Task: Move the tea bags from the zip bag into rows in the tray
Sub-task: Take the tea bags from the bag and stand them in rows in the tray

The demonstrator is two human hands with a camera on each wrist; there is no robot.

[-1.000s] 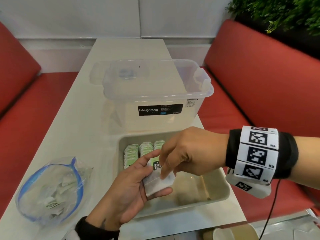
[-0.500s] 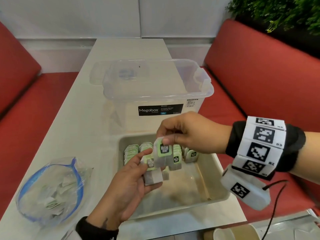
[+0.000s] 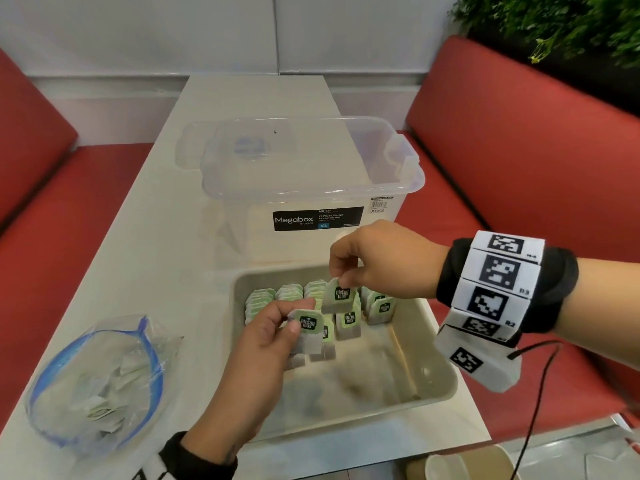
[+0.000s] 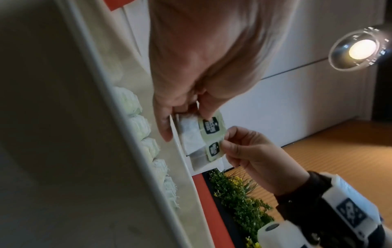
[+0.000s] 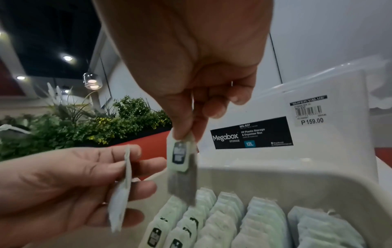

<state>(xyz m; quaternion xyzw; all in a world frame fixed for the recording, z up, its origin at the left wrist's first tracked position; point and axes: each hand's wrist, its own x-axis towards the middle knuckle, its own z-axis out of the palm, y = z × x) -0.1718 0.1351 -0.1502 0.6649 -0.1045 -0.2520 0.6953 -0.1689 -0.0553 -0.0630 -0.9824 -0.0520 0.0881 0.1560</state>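
A beige tray (image 3: pixel 440 348) holds several rows of green-tagged tea bags (image 3: pixel 277 299) along its far side. My left hand (image 3: pixel 299 315) grips a small stack of tea bags (image 3: pixel 308 329) over the tray's near left part. My right hand (image 3: pixel 343 279) pinches a single tea bag (image 3: pixel 337 301) by its top, hanging just above the rows. The right wrist view shows that bag (image 5: pixel 180 161) dangling over the rows (image 5: pixel 222 218), with the stack (image 5: pixel 120 201) edge-on beside it. A clear zip bag (image 3: pixel 97 382) with a blue rim lies left of the tray, more tea bags inside.
A clear Megabox storage box (image 3: pixel 311 188) stands right behind the tray on the pale table (image 3: pixel 156 237). Red bench seats (image 3: pixel 519 168) flank the table. A paper cup (image 3: pixel 446 465) shows at the bottom edge. The near half of the tray floor is bare.
My right hand has taken one tea bag off the stack in my left hand and lifted it up toward the far rows. The left hand has stayed over the tray.
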